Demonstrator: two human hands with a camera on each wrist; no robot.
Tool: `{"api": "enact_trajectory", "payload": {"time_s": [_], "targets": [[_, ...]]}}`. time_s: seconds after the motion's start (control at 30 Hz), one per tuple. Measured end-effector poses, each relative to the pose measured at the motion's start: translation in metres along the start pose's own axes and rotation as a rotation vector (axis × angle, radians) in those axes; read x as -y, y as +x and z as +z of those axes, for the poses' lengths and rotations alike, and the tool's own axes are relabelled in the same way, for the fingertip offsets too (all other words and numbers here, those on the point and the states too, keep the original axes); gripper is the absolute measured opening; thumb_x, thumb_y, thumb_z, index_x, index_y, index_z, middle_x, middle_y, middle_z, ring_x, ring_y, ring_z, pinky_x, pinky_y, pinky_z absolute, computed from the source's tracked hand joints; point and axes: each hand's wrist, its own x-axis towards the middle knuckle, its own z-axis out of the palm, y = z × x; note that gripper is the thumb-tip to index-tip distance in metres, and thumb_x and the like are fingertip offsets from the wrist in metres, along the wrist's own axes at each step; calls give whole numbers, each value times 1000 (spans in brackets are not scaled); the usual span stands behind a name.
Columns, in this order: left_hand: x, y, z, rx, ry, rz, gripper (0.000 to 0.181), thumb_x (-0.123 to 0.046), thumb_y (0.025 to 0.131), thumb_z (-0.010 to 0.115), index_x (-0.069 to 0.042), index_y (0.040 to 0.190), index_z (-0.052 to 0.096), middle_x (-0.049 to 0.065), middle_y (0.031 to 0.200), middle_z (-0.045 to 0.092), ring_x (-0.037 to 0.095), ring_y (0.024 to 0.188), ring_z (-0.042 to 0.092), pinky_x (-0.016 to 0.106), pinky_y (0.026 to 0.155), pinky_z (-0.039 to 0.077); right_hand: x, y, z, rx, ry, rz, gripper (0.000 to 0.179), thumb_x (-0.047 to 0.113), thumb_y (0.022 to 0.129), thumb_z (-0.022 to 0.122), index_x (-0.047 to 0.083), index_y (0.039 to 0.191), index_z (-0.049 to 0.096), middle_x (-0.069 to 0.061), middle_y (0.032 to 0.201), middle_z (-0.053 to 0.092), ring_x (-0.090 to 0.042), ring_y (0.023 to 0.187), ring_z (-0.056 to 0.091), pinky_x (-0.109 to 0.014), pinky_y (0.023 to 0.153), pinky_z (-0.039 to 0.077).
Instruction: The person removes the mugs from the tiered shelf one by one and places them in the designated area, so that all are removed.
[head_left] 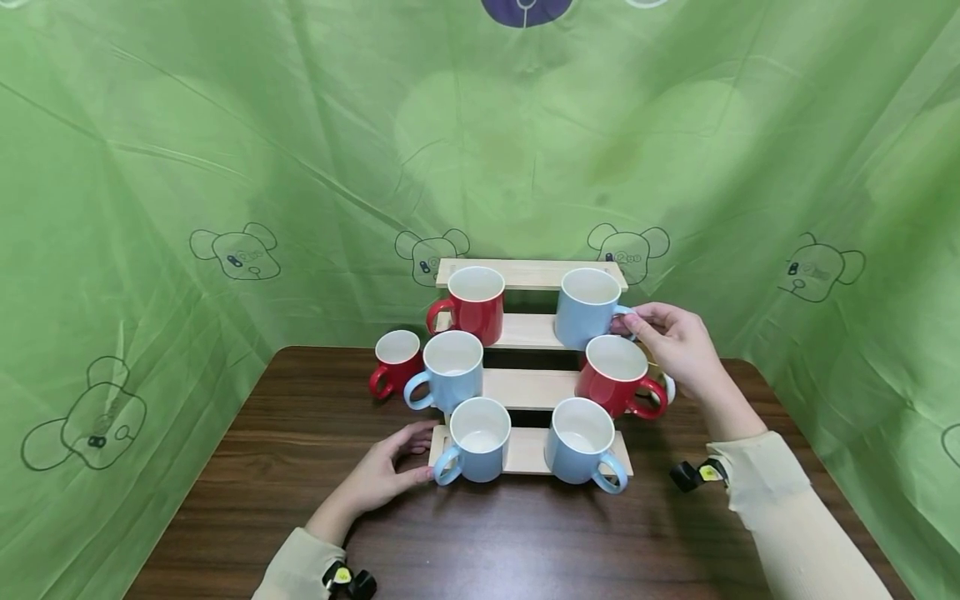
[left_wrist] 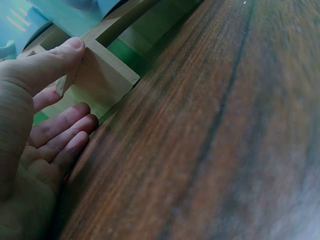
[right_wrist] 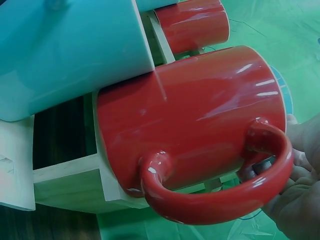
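A stepped wooden rack (head_left: 528,388) stands on the table, bearing several blue and red mugs. At its lower left end my left hand (head_left: 386,468) pinches the lowest board between thumb and forefinger; the left wrist view shows the thumb on the board's corner (left_wrist: 102,75) and the other fingers loose below. My right hand (head_left: 678,346) grips the handle of a blue mug (head_left: 579,321) on the upper right of the rack. Below that mug sits a red mug (head_left: 609,379), its handle to the right. In the right wrist view this red mug (right_wrist: 195,115) hides most of the held one.
On the left of the rack stand a red mug (head_left: 486,317) and two blue mugs (head_left: 459,379), one per step. Another blue mug (head_left: 573,446) is at the lower right. A smaller red mug (head_left: 401,368) stands on the dark wooden table (head_left: 285,483). Green cloth (head_left: 315,167) surrounds the table.
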Motion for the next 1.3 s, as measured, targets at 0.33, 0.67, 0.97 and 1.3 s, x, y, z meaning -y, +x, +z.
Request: {"api": "enact_trajectory", "payload": {"time_s": [0.33, 0.67, 0.97, 1.3], "targets": [[1, -1, 1, -1, -2, 6, 65, -14, 99, 83, -9, 157, 54, 8, 144, 69, 23, 128, 68, 40, 110, 56, 3, -1, 1, -3, -1, 3, 34, 21, 112, 66, -10, 126, 70, -29, 122, 76, -5, 100, 75, -17, 90, 60], [2, 0, 1, 1, 0, 9, 65, -14, 100, 83, -8, 157, 54, 8, 144, 68, 23, 128, 68, 40, 110, 56, 5, -1, 0, -28, 40, -17, 33, 20, 110, 69, -10, 124, 70, -29, 118, 76, -8, 99, 76, -18, 91, 60], [-1, 0, 0, -1, 0, -22, 66, -17, 100, 83, -10, 158, 54, 6, 143, 69, 23, 127, 68, 44, 110, 56, 14, 1, -1, -82, 67, -25, 33, 20, 110, 70, -11, 121, 71, -14, 108, 81, -10, 99, 76, -19, 95, 59], [-1, 0, -1, 3, 8, -25, 65, -18, 100, 83, -12, 158, 54, 6, 143, 69, 22, 127, 68, 44, 110, 56, 21, 4, -6, -95, 96, -29, 35, 21, 110, 70, -11, 122, 71, 0, 102, 82, -8, 98, 75, -15, 94, 56]]}}
